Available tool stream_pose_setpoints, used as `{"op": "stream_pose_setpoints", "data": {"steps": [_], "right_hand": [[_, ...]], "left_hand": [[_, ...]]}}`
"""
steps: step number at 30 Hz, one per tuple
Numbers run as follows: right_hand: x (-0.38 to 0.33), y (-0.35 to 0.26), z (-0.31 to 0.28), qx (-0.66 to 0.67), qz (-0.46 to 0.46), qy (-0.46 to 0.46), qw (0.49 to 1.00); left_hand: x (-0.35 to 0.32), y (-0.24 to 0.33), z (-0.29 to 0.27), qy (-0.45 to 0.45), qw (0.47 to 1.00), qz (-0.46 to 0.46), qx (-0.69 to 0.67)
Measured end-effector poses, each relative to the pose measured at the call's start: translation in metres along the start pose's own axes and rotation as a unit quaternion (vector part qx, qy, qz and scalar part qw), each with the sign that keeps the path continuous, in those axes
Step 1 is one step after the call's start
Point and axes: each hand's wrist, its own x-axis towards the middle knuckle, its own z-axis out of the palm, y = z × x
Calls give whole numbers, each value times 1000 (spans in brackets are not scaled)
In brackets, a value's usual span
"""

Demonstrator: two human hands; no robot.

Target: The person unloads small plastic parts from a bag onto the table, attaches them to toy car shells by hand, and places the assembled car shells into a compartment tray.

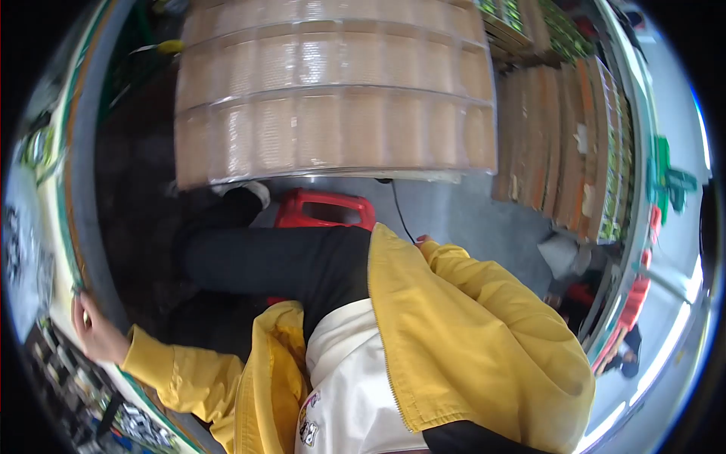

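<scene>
We stand in a storage area with a grey floor [454,212], a shrink-wrapped stack of cardboard boxes [333,98] ahead and more cartons [575,151] at the right. A red stool [325,210] sits under our dark trouser leg. Our left hand [94,333], in a yellow sleeve [174,371], rests with fingers curled on the rounded edge of the worktop [79,227] at the far left. Our right hand [423,240] is nearly hidden by its sleeve; we cannot tell its state
</scene>
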Motion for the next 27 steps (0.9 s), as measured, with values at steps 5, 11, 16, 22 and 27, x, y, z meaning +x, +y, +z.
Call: {"op": "stream_pose_setpoints", "data": {"steps": [5, 11, 16, 22, 27], "right_hand": [[-17, -64, -18, 59, -54, -105, 991], [-61, -224, 22, -35, -359, -217, 907], [-46, -220, 15, -91, -501, -318, 799], [-150, -243, -1, -203, -531, -300, 766], [-267, -291, 46, -208, -721, -233, 619]], "left_hand": [[4, 2, 6, 47, 990, 11, -132], [-10, 31, -16, 96, 963, 6, -252], [-60, 42, -48, 46, 938, 104, -327], [-145, -15, -153, -7, 958, -19, -287], [-118, -114, -208, 229, 963, -115, -83]]}}
